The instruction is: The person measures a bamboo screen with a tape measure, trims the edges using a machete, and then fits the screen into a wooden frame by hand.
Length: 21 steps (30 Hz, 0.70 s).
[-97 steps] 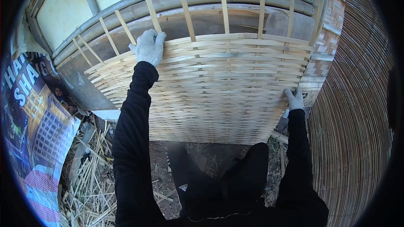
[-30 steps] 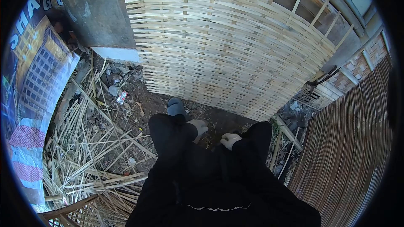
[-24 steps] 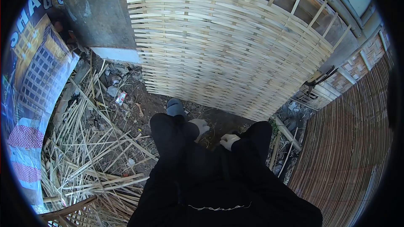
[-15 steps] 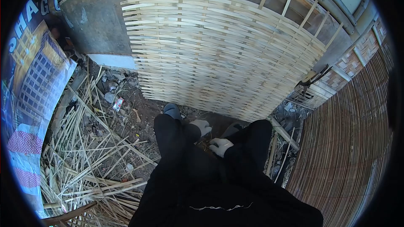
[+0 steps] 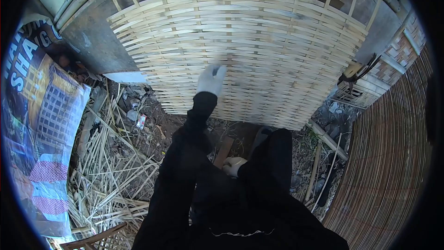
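A large woven bamboo panel (image 5: 259, 51) leans against a wall in front of me, with bare upright slats sticking out of its top edge. My left hand (image 5: 211, 79), in a white glove, is raised against the lower middle of the panel; it is blurred, with the fingers pointing up. My right hand (image 5: 233, 165), also gloved, is low between my knees, partly hidden by my black sleeve and trousers. A short brown wooden piece (image 5: 225, 151) lies right beside it; whether the hand grips it is unclear.
Loose bamboo strips and scraps (image 5: 111, 157) litter the dirt at left. A printed banner (image 5: 41, 111) lies further left. A curved woven screen (image 5: 388, 148) stands at right, with a small woven piece (image 5: 354, 90) at the panel's right foot.
My left hand has risen from my knee up to the woven panel. My right hand stays low between my legs. The view has tilted upward a little.
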Available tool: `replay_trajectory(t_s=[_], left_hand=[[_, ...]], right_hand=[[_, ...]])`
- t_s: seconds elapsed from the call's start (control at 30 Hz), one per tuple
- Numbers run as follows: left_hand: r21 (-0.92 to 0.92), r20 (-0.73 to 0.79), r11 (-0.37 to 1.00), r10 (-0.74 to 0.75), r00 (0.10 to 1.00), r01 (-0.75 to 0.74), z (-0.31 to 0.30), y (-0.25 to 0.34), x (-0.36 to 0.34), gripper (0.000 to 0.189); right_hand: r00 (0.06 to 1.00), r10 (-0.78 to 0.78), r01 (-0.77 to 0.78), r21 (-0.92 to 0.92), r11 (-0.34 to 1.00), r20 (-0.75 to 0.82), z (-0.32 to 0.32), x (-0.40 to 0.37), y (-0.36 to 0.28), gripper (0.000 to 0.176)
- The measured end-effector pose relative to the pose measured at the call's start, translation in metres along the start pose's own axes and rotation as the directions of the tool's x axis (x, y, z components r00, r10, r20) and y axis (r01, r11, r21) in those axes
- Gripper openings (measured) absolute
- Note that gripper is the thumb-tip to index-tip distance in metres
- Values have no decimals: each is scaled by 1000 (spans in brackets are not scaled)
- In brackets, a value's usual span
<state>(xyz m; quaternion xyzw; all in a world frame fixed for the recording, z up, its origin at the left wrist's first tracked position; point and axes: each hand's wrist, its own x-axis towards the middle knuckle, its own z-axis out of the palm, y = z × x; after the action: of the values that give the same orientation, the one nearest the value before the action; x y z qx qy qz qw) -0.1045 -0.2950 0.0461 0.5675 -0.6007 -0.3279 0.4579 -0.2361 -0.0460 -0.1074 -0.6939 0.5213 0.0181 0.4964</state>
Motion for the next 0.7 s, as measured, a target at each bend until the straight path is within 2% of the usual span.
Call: replay_trajectory(t_s=[0.07, 0.13, 0.2, 0.23, 0.27, 0.33, 0.37, 0.4, 0.47, 0.5, 0.6, 0.7], left_hand=[[77, -111, 996, -43, 993, 51, -4, 29, 37, 58], [-101, -347, 987, -155, 925, 127, -5, 16, 86, 60], [-346, -397, 910, -363, 843, 228, -21, -1, 125, 59], [-522, -426, 844, -385, 819, 125, -26, -16, 140, 59], [-517, -439, 848, -380, 814, 117, -33, -18, 144, 59], [-389, -500, 905, -364, 786, 172, -44, -15, 148, 54], [-585, -432, 799, -454, 780, 141, -45, -10, 149, 44], [-579, -442, 804, -448, 777, 135, -47, -7, 149, 44], [-733, -301, 642, -601, 740, 224, -50, -11, 152, 36], [-763, -290, 621, -577, 763, 180, -51, -27, 163, 32], [-793, -289, 590, -586, 757, 154, -47, -21, 162, 29], [-757, -286, 624, -581, 762, 192, -52, -23, 164, 27]], right_hand=[[997, -53, 58, 78, 995, -62, -4, 1, 0, 39], [994, -47, 54, 73, 996, -97, -9, 0, -5, 39], [990, -47, 56, 66, 996, -135, -14, 0, -6, 39], [988, -42, 54, 84, 995, -147, -15, -1, -6, 39], [986, -37, 54, 100, 994, -163, -16, 0, -6, 40], [987, -67, 80, 86, 993, -148, -16, -4, -3, 40], [987, -82, 94, 77, 993, -136, -16, -4, -2, 40], [986, -94, 105, 77, 992, -134, -16, -4, -3, 40], [982, -123, 137, 93, 986, -141, -13, -5, -6, 39], [982, -130, 143, 90, 986, -137, -11, -4, -7, 39], [980, -129, 142, 87, 986, -149, -21, -6, -15, 37], [981, -175, 174, -19, 985, -81, -42, -22, -38, 36]])
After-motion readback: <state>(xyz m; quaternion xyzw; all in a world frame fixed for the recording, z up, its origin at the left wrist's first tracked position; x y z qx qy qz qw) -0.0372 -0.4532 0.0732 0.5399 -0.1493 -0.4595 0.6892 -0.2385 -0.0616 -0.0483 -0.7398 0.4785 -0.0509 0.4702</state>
